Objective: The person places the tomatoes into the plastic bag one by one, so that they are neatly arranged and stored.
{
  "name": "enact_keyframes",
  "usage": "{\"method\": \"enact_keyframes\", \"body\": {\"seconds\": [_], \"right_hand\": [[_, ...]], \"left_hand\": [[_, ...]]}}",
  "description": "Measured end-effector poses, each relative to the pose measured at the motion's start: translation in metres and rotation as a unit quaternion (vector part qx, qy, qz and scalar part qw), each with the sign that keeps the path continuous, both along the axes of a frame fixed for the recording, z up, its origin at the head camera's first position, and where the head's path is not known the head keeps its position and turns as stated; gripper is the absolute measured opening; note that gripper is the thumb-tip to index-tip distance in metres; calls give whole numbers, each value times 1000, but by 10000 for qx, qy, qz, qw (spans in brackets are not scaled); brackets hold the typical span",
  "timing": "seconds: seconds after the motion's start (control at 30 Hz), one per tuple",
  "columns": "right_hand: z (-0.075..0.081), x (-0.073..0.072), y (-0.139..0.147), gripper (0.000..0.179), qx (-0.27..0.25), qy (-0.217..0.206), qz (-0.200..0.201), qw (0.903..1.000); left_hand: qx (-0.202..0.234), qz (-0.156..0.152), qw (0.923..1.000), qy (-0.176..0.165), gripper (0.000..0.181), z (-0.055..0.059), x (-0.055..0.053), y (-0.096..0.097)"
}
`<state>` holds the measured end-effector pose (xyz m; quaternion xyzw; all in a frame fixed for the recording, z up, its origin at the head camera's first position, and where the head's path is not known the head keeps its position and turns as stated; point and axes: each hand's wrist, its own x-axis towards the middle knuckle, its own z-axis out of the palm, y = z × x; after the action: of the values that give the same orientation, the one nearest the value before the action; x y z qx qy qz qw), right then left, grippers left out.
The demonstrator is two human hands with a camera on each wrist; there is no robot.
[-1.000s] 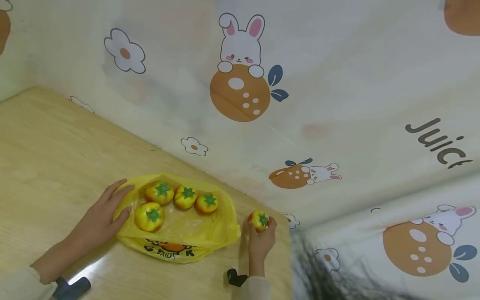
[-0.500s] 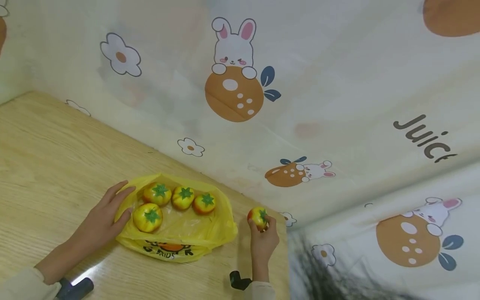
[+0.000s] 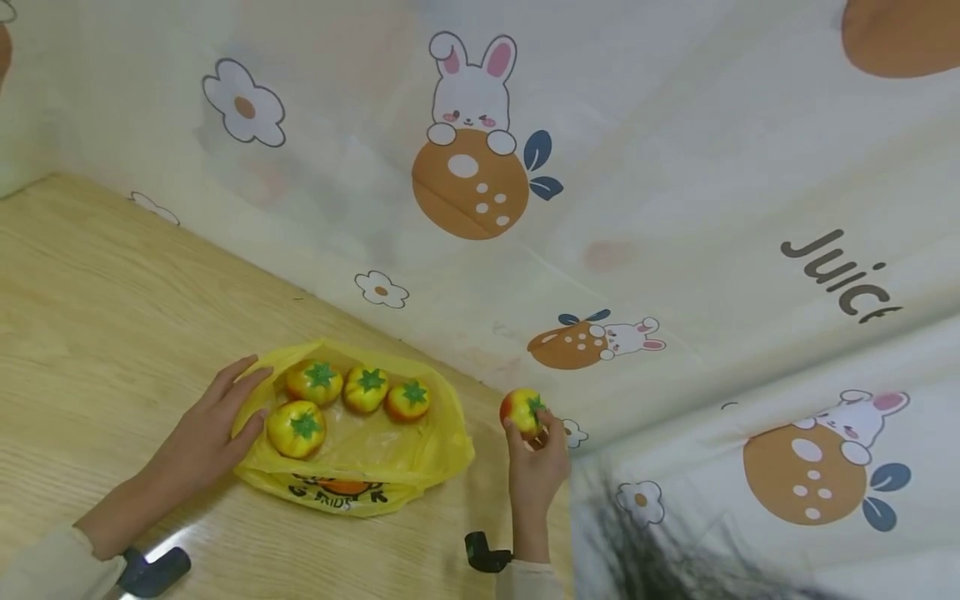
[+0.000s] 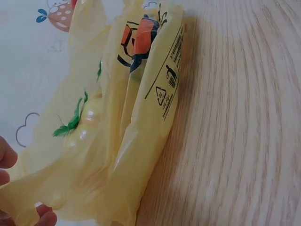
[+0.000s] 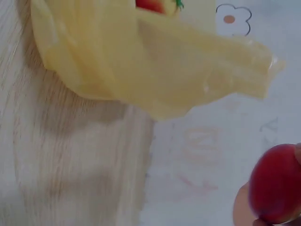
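Note:
My left hand holds the left rim of a yellow plastic bag, its fingers and thumb spread along the edge. In the left wrist view the bag's film stretches between fingers and thumb. Inside lie several yellow-red tomatoes with green star-shaped tops, among them a front tomato and a right-hand tomato. To the right of the bag, my right hand grips another tomato between thumb and fingers. Its red side shows in the right wrist view.
The wooden table meets a cloth wall printed with rabbits and flowers just behind the bag. The table's right edge is close to my right hand. A black wrist mount sits at the right sleeve.
My right hand has risen a little with its tomato, farther from the table's front. The left hand stays on the bag rim. The head view has shifted slightly.

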<state>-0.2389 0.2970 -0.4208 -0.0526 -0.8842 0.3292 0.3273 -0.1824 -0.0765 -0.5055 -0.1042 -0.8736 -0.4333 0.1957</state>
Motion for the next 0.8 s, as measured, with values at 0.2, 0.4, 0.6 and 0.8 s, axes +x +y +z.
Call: {"method": "enact_keyframes", "body": {"seconds": [0.2, 0.4, 0.6, 0.8], "right_hand": [[10, 6, -12, 41, 732, 610, 224, 9952], [23, 14, -33, 35, 1872, 1059, 1044, 9710], [29, 15, -47, 37, 2139, 1275, 1296, 9598], [33, 19, -58, 36, 2011, 1216, 1527, 9599]], "left_hand": [[-20, -22, 10000, -60, 60, 0, 1, -1], [34, -22, 10000, -76, 59, 1, 2, -2], [67, -6, 9999, -78, 59, 0, 2, -5], [81, 77, 9999, 13, 57, 0, 3, -11]]}}
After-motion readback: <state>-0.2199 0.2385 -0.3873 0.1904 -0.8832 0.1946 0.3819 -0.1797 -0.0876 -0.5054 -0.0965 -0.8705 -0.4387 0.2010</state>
